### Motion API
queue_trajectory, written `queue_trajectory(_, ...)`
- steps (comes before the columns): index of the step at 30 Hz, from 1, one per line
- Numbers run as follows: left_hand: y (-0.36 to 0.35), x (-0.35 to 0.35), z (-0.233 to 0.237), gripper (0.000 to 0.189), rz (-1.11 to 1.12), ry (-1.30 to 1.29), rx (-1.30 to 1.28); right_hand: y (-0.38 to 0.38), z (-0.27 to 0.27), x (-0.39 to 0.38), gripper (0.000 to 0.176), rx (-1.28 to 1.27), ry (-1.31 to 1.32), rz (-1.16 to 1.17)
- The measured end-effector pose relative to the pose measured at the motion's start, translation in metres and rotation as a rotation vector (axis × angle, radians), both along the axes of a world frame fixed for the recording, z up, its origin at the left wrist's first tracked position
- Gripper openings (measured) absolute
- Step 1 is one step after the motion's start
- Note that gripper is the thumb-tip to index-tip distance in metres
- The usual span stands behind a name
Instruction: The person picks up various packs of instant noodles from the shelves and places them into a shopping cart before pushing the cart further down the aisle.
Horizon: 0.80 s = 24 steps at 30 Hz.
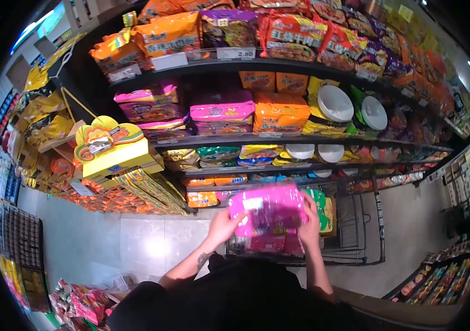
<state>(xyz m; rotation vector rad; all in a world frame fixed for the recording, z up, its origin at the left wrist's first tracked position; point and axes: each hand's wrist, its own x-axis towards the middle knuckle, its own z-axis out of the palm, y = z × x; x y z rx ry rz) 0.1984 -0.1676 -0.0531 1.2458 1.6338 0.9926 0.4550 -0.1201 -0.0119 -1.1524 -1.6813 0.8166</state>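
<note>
A pink multipack of instant noodles (271,207) is held up in front of me, slightly blurred, with a pale label on its left part. My left hand (225,225) grips its left side, and my right hand (309,220) closes round its right side. Just below the pack is a wire shopping cart (351,255) holding more pink packs (271,244). Green and yellow packages (327,215) stand in it to the right of my right hand. Similar pink multipacks (222,114) sit on the middle shelf ahead, beside an orange multipack (282,113).
Shelves of instant noodles (290,36) curve across the front, with white-lidded bowls (335,103) at the right. A yellow cardboard display (116,151) juts out at the left. Pink packages (83,300) lie in a pile at the lower left. Another shelf (444,276) stands at the lower right.
</note>
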Motion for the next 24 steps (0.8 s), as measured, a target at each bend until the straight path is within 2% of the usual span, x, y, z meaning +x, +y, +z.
queue_trajectory(1, 0.007, -0.008, 0.027, 0.042, 0.069, 0.06, 0.065, 0.015, 0.025, -0.018, 0.041, 0.058, 0.08, 0.031)
queue_trajectory(4, 0.03, -0.035, 0.109, 0.044, 0.185, 0.182, 0.274, 0.07, 0.051, -0.054, 0.038, 0.079, 0.284, 0.077)
queue_trajectory(6, 0.05, -0.055, 0.147, 0.043, 0.239, 0.362, 0.271, 0.102, 0.077, -0.085, 0.035, 0.004, 0.526, 0.084)
queue_trajectory(8, 0.071, -0.067, 0.177, 0.044, 0.304, 0.42, 0.44, 0.137, 0.099, -0.113, 0.031, 0.049, 0.615, 0.084)
queue_trajectory(10, 0.099, -0.09, 0.199, 0.048, 0.293, 0.426, 0.337, 0.167, 0.117, -0.137, 0.027, -0.017, 0.831, 0.201)
queue_trajectory(15, 0.159, -0.127, 0.195, 0.059, 0.306, 0.486, 0.339, 0.219, 0.12, -0.173, 0.023, -0.077, 0.867, 0.172)
queue_trajectory(19, 0.182, -0.141, 0.19, 0.06, 0.362, 0.557, 0.342, 0.243, 0.112, -0.19, 0.022, -0.13, 0.872, 0.104)
queue_trajectory(20, 0.186, -0.143, 0.188, 0.059, 0.373, 0.538, 0.345, 0.247, 0.107, -0.191, 0.023, -0.156, 0.861, 0.064)
queue_trajectory(21, 0.188, -0.145, 0.185, 0.059, 0.383, 0.519, 0.343, 0.251, 0.109, -0.195, 0.017, -0.135, 0.895, 0.055)
queue_trajectory(22, 0.2, -0.151, 0.185, 0.062, 0.337, 0.382, 0.27, 0.261, 0.11, -0.195, 0.017, -0.139, 0.898, 0.042)
queue_trajectory(24, 0.216, -0.157, 0.176, 0.068, 0.33, 0.285, 0.341, 0.28, 0.116, -0.198, 0.015, -0.221, 1.006, 0.128)
